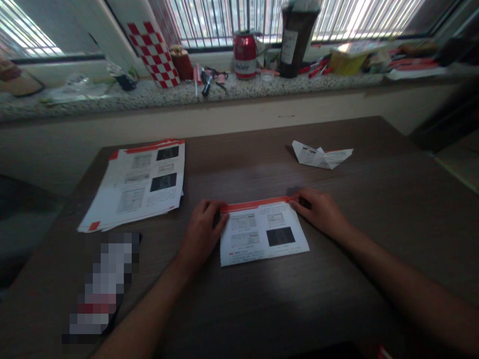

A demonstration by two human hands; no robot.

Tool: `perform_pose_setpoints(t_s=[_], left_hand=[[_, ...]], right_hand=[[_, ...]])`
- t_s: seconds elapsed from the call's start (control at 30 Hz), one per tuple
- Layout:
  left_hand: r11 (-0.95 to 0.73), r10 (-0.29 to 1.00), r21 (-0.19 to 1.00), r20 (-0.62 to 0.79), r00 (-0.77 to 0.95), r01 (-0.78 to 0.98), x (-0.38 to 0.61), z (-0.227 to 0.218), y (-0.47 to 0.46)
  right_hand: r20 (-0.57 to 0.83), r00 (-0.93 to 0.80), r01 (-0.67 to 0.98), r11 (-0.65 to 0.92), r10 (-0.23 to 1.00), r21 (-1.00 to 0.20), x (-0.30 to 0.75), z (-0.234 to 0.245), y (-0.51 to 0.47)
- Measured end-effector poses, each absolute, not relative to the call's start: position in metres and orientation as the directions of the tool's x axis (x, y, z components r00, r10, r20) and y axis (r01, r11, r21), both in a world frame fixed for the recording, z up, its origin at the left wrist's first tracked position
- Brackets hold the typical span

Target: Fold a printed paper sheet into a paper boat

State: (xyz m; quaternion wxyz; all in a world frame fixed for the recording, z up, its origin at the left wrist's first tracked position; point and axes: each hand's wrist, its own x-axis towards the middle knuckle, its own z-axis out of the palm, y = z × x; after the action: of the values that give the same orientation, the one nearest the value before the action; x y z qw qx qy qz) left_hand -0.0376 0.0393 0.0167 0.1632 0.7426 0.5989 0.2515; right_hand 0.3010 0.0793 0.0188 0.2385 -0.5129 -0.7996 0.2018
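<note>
Holds the printed sheet (pixel 258 237) flat on the bench (pixel 243 309), nearer than the paper boat (pixel 320 157), pinching its far corners narrowly with left hand (pixel 201 229) and right hand (pixel 319 208).

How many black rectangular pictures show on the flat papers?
3: upper picture and lower picture on the left paper stack, third picture on the sheet between left hand and right hand. The stack may hide more.

Can (pixel 245 47): letters like "iser" are showing.
Sheet (pixel 262 234): words are looking too tiny.
Bottle (pixel 305 42): label (pixel 289 48) is looking too blurry to read.
</note>
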Motion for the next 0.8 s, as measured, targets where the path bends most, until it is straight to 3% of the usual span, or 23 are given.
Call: perform_pose_setpoints(t_s=[0.8], left_hand=[[-0.213,0.977,0.631,0.125,0.174,0.746,-0.0432,0.0207,0.0479]], right_hand=[[0.167,-0.357,0.733,0.387,0.919,-0.559,0.2978,0.0192,0.0787]])
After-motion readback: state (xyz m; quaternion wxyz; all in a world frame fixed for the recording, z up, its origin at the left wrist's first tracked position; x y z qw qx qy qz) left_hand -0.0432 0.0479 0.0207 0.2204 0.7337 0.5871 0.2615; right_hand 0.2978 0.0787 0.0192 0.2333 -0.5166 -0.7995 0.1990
